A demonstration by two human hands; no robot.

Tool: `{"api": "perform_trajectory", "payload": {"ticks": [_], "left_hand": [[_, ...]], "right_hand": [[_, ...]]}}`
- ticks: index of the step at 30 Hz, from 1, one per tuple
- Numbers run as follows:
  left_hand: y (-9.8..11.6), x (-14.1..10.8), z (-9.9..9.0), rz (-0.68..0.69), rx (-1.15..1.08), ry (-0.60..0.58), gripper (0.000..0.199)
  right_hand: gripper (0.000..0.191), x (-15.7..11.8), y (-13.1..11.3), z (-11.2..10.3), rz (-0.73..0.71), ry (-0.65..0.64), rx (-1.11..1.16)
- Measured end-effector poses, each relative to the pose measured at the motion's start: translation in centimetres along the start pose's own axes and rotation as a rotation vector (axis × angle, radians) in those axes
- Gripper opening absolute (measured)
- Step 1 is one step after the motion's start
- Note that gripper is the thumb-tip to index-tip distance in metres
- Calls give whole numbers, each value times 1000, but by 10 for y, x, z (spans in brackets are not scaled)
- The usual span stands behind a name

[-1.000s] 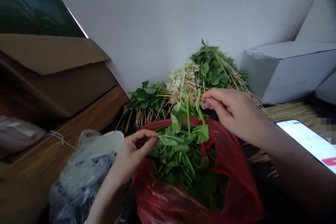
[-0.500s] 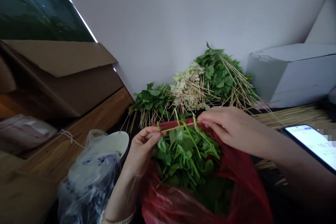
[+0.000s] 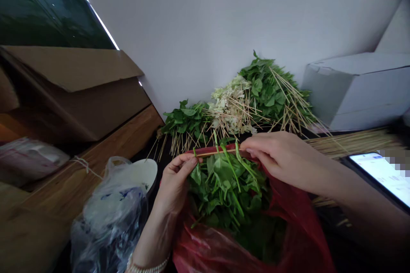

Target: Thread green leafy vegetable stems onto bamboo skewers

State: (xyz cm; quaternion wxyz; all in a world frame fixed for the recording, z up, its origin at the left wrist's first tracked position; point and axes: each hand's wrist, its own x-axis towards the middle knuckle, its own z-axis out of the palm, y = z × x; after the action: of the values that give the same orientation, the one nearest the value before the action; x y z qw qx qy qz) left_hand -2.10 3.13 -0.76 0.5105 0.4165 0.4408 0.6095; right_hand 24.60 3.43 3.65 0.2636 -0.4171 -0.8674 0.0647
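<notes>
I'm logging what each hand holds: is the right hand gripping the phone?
No, the right hand pinches a thin skewer, while the phone is away from it at the picture's right edge.

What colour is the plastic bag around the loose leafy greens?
The plastic bag is red, seen in the head view.

Skewer (image 3: 209,154): lowered with the right hand (image 3: 272,150), from above the bag (image 3: 307,230) to before its far rim. Left hand (image 3: 176,175): formerly apart from the skewer, now pinching at its left end. Stems (image 3: 231,165) along the skewer: formerly three, now four, the added one by the left hand.
</notes>
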Motion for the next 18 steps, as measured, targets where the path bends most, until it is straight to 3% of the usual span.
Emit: {"api": "perform_trajectory", "payload": {"ticks": [18], "left_hand": [[-1, -2, 3, -58, -91, 3, 23]], "right_hand": [[35, 0, -1, 5, 7, 3, -13]]}}
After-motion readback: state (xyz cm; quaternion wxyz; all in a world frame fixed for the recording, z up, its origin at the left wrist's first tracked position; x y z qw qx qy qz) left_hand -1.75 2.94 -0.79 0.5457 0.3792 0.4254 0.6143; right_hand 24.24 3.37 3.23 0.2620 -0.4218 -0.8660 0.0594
